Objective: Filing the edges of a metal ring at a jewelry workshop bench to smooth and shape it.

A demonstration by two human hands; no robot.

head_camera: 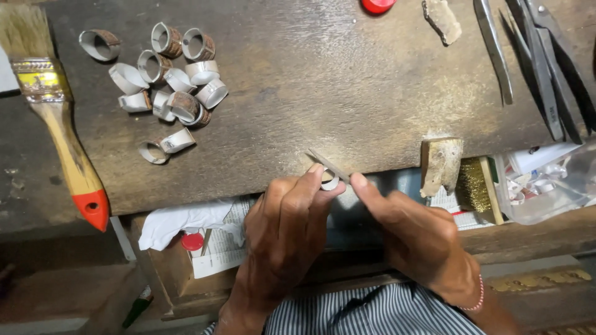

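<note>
At bench edge, I see left hand (pixel 282 226) fingers pinching small metal ring (pixel 329 180); right hand (pixel 413 239) fingers pinching thin file (pixel 328 165) laid against ring. Ring pile (pixel 171 77) well apart.

Both hands bare — left hand (pixel 282 226), right hand (pixel 413 232). A thin pink-and-white beaded bracelet (pixel 477 296) circles the right wrist. Below them, clothing (pixel 366 316) in fine dark-and-white stripes — no sleeves showing.

A small craft workshop, likely a jeweller's. A worn wooden bench (pixel 323 93) carries a heap of metal ring blanks (pixel 171 74), a paintbrush (pixel 56 118) and tweezers (pixel 540 62). A wire brush (pixel 475 186) lies in the drawer below.
</note>
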